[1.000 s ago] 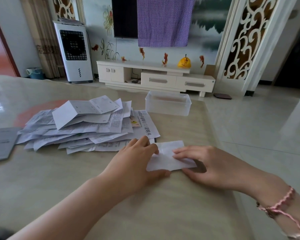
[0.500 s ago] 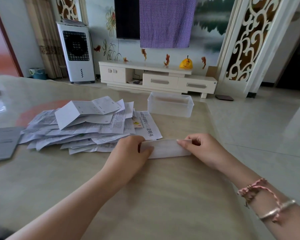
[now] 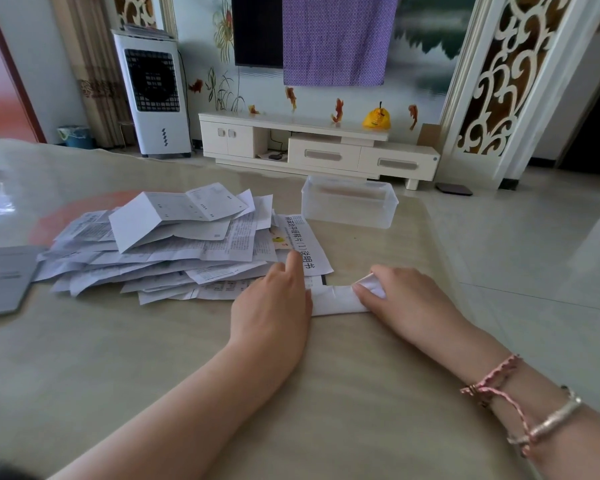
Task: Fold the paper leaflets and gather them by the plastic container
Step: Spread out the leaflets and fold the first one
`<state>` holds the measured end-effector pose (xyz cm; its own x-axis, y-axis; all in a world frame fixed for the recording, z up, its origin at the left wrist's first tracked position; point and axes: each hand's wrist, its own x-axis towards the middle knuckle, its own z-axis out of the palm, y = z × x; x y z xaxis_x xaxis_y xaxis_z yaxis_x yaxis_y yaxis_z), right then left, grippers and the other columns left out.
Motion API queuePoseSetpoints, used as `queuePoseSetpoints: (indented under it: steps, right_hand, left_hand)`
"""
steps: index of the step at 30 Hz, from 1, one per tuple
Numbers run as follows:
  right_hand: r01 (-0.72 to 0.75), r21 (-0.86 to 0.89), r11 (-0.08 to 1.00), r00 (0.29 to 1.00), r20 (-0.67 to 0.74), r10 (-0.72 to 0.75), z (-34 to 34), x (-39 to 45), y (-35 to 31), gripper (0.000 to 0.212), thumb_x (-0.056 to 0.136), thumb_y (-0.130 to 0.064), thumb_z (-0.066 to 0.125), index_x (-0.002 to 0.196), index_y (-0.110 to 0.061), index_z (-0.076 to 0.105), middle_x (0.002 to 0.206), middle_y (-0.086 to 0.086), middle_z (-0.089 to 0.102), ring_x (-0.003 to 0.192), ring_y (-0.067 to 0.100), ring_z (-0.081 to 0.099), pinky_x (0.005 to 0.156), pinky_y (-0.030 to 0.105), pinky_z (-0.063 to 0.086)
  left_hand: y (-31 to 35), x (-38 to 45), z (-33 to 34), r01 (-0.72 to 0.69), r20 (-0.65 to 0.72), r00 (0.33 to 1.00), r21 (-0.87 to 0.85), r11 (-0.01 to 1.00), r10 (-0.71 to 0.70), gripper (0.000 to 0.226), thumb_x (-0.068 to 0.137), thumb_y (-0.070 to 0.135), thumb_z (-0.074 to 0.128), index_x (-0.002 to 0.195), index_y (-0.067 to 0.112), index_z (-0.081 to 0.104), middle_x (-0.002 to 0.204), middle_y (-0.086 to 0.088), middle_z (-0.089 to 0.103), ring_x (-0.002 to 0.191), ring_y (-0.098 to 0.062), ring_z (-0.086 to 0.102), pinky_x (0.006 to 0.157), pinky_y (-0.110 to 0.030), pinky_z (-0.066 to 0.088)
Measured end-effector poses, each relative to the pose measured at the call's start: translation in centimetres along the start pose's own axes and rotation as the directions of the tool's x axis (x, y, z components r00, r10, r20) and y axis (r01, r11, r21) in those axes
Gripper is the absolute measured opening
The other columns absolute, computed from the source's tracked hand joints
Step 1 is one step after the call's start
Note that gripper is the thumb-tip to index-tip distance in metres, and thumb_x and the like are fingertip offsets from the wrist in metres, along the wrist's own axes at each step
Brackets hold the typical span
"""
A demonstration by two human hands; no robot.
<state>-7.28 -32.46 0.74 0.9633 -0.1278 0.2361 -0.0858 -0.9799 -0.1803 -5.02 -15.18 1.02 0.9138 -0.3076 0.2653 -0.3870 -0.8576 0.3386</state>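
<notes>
A folded white leaflet strip [image 3: 336,300] lies on the table between my hands. My left hand [image 3: 274,299] rests on its left end, forefinger stretched out over a printed sheet [image 3: 305,242]. My right hand [image 3: 400,299] pinches the strip's right end, which is lifted and bent over toward the left. A loose heap of unfolded leaflets [image 3: 160,244] spreads to the left. The clear plastic container [image 3: 349,202] stands beyond the hands, with nothing visible inside.
A grey booklet [image 3: 4,278] lies at the table's left edge. The table's right edge [image 3: 440,237] runs close to my right hand, with tiled floor beyond. A white TV cabinet [image 3: 319,147] and an air cooler [image 3: 151,95] stand at the far wall.
The leaflet went from a wide folded sheet to a narrow strip. My right hand has now lifted the strip's right end and bends it leftward; my left forefinger has straightened.
</notes>
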Motion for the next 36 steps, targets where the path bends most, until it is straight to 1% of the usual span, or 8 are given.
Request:
queuePoseSetpoints:
  steps: [8,12,16,21,23,26,31,36]
  right_hand:
    - [-0.024,-0.017,1.0,1.0,0.018,0.024,0.1,0.0,0.0,0.04,0.097,-0.042,0.041,0.068,-0.019,0.027,0.068,-0.005,0.038,0.081,0.025,0.044,0.066,0.035,0.031]
    - [-0.028,-0.029,0.999,0.998,-0.049,0.026,0.1,-0.2,-0.3,0.023,0.094,-0.038,0.045,0.1,-0.018,0.034,0.099,0.001,0.054,0.097,0.026,0.053,0.078,0.037,0.041]
    - [0.148,-0.048,0.988,0.973,-0.173,-0.154,-0.2,-0.8,0.2,0.034,0.088,-0.033,0.057,0.117,-0.023,0.044,0.118,-0.005,0.042,0.11,0.019,0.043,0.088,0.034,0.037]
    - [0.341,0.276,0.899,0.936,-0.005,-0.353,-1.3,-1.1,1.1,0.026,0.083,-0.029,0.07,0.107,-0.024,0.063,0.108,-0.012,0.061,0.101,0.007,0.055,0.089,0.027,0.043]
    - [0.336,0.263,0.905,0.933,0.037,-0.357,-1.6,-1.2,1.4,0.025,0.086,-0.03,0.067,0.11,-0.026,0.064,0.11,-0.015,0.063,0.1,0.003,0.056,0.087,0.023,0.043]
    - [0.369,0.193,0.909,0.92,0.063,-0.386,-1.8,-1.3,1.8,0.023,0.091,-0.023,0.058,0.113,-0.027,0.063,0.115,-0.015,0.063,0.105,0.005,0.056,0.089,0.028,0.044]
    - [0.425,0.065,0.903,0.897,0.106,-0.43,-2.1,-0.8,2.3,0.039,0.086,-0.004,0.049,0.117,-0.026,0.06,0.12,-0.014,0.061,0.111,0.009,0.054,0.094,0.029,0.042]
    - [0.462,0.111,0.88,0.885,0.01,-0.466,-2.3,-0.7,2.3,0.024,0.08,-0.009,0.055,0.092,-0.026,0.068,0.094,-0.015,0.068,0.093,0.008,0.058,0.084,0.034,0.046]
  left_hand:
    - [0.0,-0.3,0.0,-0.001,0.008,1.0,0.019,1.0,0.001,0.013,0.099,0.028,0.038,0.099,0.02,0.028,0.102,-0.001,0.049,0.082,-0.024,0.049,0.064,-0.033,0.035]
    - [0.5,-0.3,0.2,-0.142,-0.064,0.986,0.168,0.976,0.154,0.032,0.095,0.013,0.042,0.123,0.025,0.033,0.125,-0.002,0.029,0.108,-0.024,0.041,0.072,-0.027,0.032]
    - [0.7,0.0,-0.1,-0.232,0.031,0.973,0.163,0.959,0.23,0.03,0.089,0.003,0.04,0.114,0.021,0.039,0.118,0.0,0.036,0.109,-0.022,0.043,0.071,-0.027,0.028]
    - [0.4,-0.1,0.4,-0.227,0.018,0.974,0.052,0.972,0.227,0.015,0.098,0.031,0.04,0.11,0.022,0.042,0.114,0.004,0.041,0.109,-0.019,0.044,0.08,-0.029,0.039]
    - [0.2,-0.2,0.6,-0.215,0.023,0.976,0.011,0.976,0.215,0.02,0.098,0.036,0.041,0.111,0.022,0.043,0.115,0.004,0.041,0.11,-0.018,0.043,0.085,-0.031,0.041]
    - [-0.1,-0.3,0.7,-0.207,0.016,0.978,-0.034,0.978,0.208,0.022,0.097,0.039,0.043,0.112,0.023,0.043,0.114,0.006,0.041,0.111,-0.017,0.042,0.087,-0.033,0.043]
    - [-0.4,-0.3,0.8,-0.224,-0.009,0.975,-0.096,0.97,0.224,0.02,0.096,0.039,0.046,0.112,0.026,0.045,0.112,0.007,0.041,0.109,-0.015,0.042,0.087,-0.031,0.043]
    - [-0.8,0.1,1.2,-0.204,-0.034,0.979,-0.183,0.962,0.201,0.014,0.093,0.034,0.055,0.102,0.025,0.049,0.097,0.01,0.039,0.099,-0.013,0.041,0.08,-0.023,0.034]
